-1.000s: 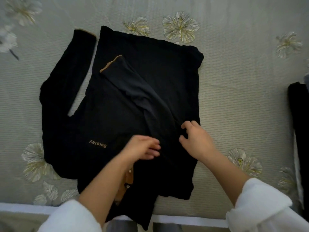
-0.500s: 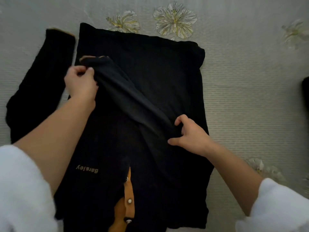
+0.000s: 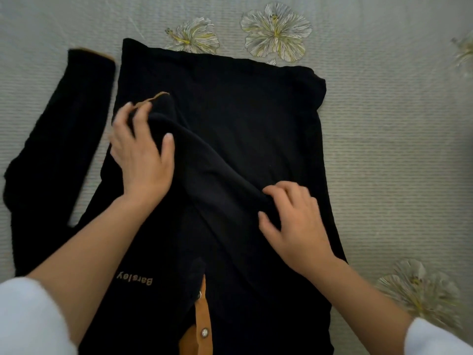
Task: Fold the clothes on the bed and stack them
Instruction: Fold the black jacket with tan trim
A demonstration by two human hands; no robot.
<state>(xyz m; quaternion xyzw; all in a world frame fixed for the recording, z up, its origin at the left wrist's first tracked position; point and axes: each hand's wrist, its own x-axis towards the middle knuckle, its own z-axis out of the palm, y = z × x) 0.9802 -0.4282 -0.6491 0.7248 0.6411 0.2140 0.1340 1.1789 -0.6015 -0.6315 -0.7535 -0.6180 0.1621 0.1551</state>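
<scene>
- Bed [image 3: 384, 149]: patterned cover, under both hands.
- Shirt [image 3: 243, 111]: black, flat beneath both hands. Body not yet folded, and no stack in view.
- Sleeve [image 3: 212, 170]: drawn across the chest, between the hands.
- Other sleeve [image 3: 58, 139]: left of the left hand, unfolded.
- Left hand [image 3: 143, 160]: fingers curled round the sleeve's cuff end.
- Right hand [image 3: 294, 221]: pinches the sleeve's shoulder end.

Black long-sleeved shirt [image 3: 243, 119] lies flat on the bed [image 3: 396, 149], front up, with the tan button placket [image 3: 201, 324] nearest the camera and the hem farthest. Folded sleeve [image 3: 215, 172] runs diagonally across the body, its tan-edged cuff up-left. Other sleeve [image 3: 58, 139] lies stretched out at left.
</scene>
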